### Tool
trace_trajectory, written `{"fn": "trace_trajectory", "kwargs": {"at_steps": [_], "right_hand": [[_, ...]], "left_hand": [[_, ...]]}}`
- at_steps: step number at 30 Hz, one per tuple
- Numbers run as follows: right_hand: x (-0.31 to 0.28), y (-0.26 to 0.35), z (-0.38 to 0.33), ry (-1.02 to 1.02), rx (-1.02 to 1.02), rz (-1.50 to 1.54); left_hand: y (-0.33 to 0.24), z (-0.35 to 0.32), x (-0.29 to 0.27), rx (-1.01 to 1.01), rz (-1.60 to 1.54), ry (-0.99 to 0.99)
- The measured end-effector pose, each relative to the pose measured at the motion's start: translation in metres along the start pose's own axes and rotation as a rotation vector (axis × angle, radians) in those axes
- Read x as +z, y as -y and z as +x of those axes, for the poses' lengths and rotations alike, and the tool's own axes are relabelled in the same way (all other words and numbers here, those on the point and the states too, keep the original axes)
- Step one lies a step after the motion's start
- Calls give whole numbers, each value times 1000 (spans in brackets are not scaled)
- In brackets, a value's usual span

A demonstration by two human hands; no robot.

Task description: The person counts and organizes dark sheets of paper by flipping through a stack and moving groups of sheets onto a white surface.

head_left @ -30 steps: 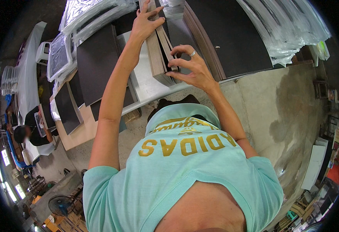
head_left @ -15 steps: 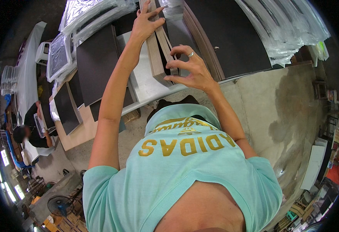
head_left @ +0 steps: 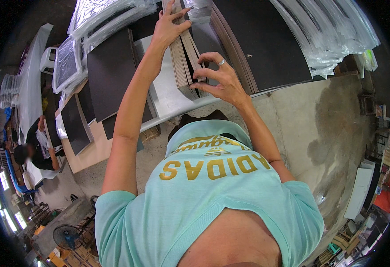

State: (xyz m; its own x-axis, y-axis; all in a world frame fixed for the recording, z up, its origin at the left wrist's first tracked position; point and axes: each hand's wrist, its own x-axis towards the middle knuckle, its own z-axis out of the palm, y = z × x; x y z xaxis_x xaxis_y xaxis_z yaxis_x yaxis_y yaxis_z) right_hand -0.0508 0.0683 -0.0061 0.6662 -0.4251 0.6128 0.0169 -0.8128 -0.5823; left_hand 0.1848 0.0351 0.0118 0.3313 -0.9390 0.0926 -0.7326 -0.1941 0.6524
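Observation:
A stack of thin brown boards (head_left: 182, 60) stands on edge on a white table (head_left: 168, 95). My left hand (head_left: 168, 27) lies flat on top of the stack near its far end, fingers spread. At the stack's near corner my right hand (head_left: 215, 75), with a ring on one finger, pinches the board edges with bent fingertips. Both forearms reach up from my turquoise shirt (head_left: 213, 191).
Dark sheets (head_left: 112, 75) lie to the left of the stack and a large dark panel (head_left: 266, 44) to the right. Plastic-wrapped bundles (head_left: 333, 31) fill the far right. A person in black (head_left: 32, 149) works at the left. A fan (head_left: 68, 236) stands on the concrete floor.
My right hand's fingers have shifted slightly along the near edges of the boards. My left hand stays on top of the stack.

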Motion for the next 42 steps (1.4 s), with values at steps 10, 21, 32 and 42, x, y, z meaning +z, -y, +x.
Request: {"fn": "trace_trajectory", "kwargs": {"at_steps": [10,21,32,42], "right_hand": [[1,-5,-3,-10,-6,3],[1,0,-3,-4,33,65],[-1,3,2,1,-31,-26],[3,5,-2,-9,-3,-37]], "left_hand": [[-32,-13,-11,-156,55,61],[-19,-8,-5,-214,120,60],[-12,-5,-3,-156,78,83],[1,-1,-1,-91,35,69]]}}
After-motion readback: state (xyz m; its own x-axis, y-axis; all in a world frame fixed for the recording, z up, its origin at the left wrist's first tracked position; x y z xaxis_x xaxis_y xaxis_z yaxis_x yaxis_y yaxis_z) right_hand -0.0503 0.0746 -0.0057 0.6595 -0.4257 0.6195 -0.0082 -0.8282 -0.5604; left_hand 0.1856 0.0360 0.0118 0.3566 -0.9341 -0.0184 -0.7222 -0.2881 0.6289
